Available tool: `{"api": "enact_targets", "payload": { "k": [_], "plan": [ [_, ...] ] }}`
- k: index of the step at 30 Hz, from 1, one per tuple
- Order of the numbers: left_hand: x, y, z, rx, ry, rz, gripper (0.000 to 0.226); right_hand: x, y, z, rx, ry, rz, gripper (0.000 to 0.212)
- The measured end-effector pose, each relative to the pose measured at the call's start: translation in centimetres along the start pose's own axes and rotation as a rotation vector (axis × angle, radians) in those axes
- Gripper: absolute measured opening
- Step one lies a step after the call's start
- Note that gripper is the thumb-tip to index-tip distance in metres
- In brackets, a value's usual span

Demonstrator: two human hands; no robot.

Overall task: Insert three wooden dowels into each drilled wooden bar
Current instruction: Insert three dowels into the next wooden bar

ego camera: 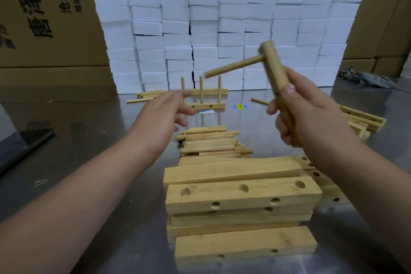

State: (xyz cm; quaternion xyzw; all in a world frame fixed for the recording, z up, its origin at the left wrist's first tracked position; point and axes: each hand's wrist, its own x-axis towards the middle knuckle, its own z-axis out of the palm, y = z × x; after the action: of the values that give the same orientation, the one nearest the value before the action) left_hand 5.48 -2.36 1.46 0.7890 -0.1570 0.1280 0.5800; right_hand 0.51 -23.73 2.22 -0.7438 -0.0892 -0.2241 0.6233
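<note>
Carton (42, 13) at L reads "唐泽"; open steel bench (89, 140) lies L of the piles. L hand (160, 113) hovers, fingers loose, gripping nothing, near the dowel pile (211, 142), w/ the drilled-bar stack (242, 196) nearest the person. R hand (311, 118) clutches a drilled bar (274, 66) in mid-air, one dowel (233, 66) stuck in it; sticker (240, 107) on bench unreadable.

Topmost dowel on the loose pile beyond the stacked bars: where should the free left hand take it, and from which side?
Probably mid-length, from above. The topmost dowel lies flat, running left to right with nothing over it, so the left hand, open nearby, can pinch across its round sides. The right hand grips a bar.
</note>
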Motion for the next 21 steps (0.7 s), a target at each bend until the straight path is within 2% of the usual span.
{"api": "enact_targets", "payload": {
  "k": [3,6,11,17,21],
  "plan": [
    [0.1,-2.0,-0.5,0.278,-0.115,-0.032,0.024,1.1,0.2,-0.8,0.208,0.157,0.144,0.034],
    [0.0,-2.9,-0.7,0.432,-0.249,-0.082,0.021,1.5,0.9,-0.7,0.322,0.181,0.235,0.038],
    [0.1,-3.0,-1.0,0.427,-0.381,-0.029,0.029,1.7,1.7,-0.2,0.398,0.154,0.270,0.026],
    [0.1,-2.8,-1.5,0.384,-0.406,-0.007,0.035,1.4,1.7,0.1,0.461,0.134,0.318,0.043],
    [0.2,-2.9,-1.7,0.497,-0.462,0.057,0.045,1.2,1.5,0.3,0.466,0.134,0.333,0.044]
  ]
}}
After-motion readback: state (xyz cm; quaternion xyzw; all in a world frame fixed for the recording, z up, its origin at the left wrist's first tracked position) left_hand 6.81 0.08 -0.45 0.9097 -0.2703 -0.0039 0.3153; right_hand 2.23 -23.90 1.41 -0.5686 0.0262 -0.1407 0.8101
